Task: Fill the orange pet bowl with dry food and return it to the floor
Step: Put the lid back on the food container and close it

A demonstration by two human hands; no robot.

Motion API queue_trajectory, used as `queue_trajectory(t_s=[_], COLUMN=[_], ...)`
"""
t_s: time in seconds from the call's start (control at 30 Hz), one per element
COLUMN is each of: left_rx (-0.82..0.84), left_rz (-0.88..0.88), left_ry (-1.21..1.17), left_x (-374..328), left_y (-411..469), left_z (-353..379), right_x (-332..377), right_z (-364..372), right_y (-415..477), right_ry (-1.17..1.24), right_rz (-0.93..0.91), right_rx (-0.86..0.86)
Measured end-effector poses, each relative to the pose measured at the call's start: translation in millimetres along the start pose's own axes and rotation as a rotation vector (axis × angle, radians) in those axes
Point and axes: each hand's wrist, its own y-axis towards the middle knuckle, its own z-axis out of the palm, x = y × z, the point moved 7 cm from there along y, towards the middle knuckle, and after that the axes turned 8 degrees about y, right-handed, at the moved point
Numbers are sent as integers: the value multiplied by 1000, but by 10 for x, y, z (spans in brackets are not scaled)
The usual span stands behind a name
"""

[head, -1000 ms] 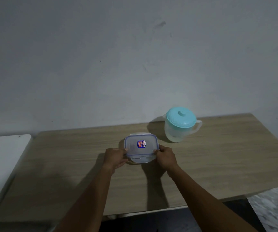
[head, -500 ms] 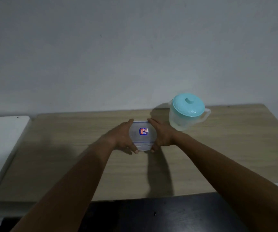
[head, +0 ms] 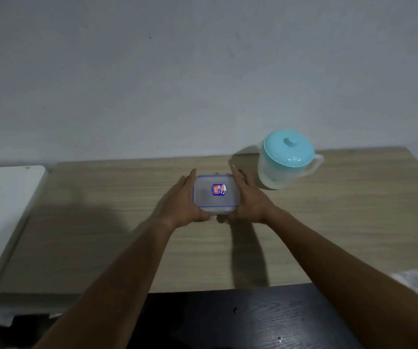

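A small clear plastic food container point(head: 215, 193) with a blue-rimmed lid and a red and blue sticker sits on the wooden table point(head: 341, 222). My left hand point(head: 181, 201) presses against its left side and my right hand point(head: 247, 199) against its right side, thumbs curled at the near edge. The lid is closed on the container. No orange pet bowl is in view.
A translucent jug point(head: 284, 159) with a teal lid stands on the table just right of my right hand, handle pointing right. A white surface point(head: 1, 210) adjoins the table on the left. A grey wall rises behind. Dark wood flooring point(head: 253, 321) lies below the table's front edge.
My hands shifted from the container's near corners to grip along both its sides. The view has dropped and moved closer to the table.
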Motion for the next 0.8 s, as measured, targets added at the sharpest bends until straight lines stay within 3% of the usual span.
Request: queue_trajectory(t_s=[0.1,0.17,0.4,0.8], left_rx=[-82,-135,-256,-320], left_rz=[-81,-98,-218,-227], left_ry=[-187,-206,-227,-180], left_x=[73,33,-50,-293], left_y=[-223,-339,-466,-1074], left_z=[59,79,129,329], right_x=[-132,-186,-368,-416], right_z=[60,94,96,89], right_y=[-275,-399,-464,-1139], right_ry=[215,366,494,525], right_rz=[19,-7,69,7], right_rx=[-259,-342,-363,-383])
